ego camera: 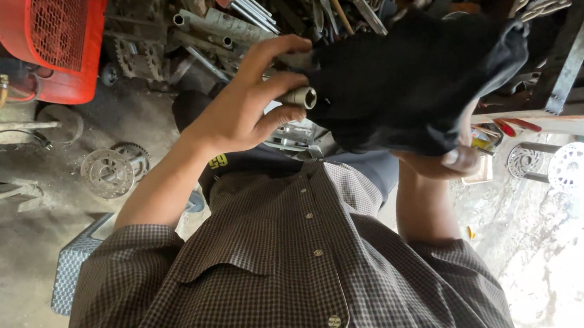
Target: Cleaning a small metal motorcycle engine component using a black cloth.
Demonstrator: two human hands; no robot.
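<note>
— Checked shirt (298, 274) fills the foreground. What do the hands hold?
— Left hand (244, 106) pinches a metal socket (301, 97). Right hand (443, 161) grips the black cloth (414, 77), fingers mostly hidden beneath.

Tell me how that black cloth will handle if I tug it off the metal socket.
The black cloth looks floppy: it drapes in folds over the right hand. Probably light. The metal socket, pinched by the left hand, looks smooth and round, so it may slip or roll.

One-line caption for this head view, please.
Left hand grips a metal socket while right hand holds a black cloth above a cluttered tool pile.
</note>
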